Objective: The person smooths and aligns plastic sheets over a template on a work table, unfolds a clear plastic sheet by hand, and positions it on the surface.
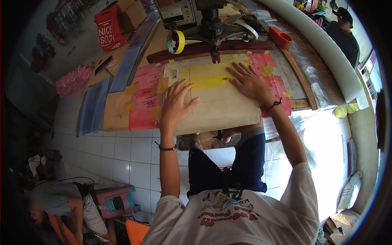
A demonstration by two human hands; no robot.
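My left hand [176, 103] lies with spread fingers on the left part of a beige sheet [222, 108] that covers the table's front. Farther right, my right hand [252, 84] rests on the same sheet, fingers stretched out beside a yellow strip [210, 81]. Neither hand holds anything. Pink-red sheets [147, 98] with pieces of tape flank the beige one. Just beyond my fingertips stands a machine with a dark metal head [212, 30] and a long dark red bar [183, 52]. A small metal piece [174, 74] sits near my left fingers.
A yellow tape roll [179, 42] hangs by the machine; an orange-red tape dispenser [280, 37] stands right of it. Blue-grey plastic strips [94, 108] and a red bag [109, 28] are at left. A white foam roll [326, 49] borders the right. Two other people are nearby.
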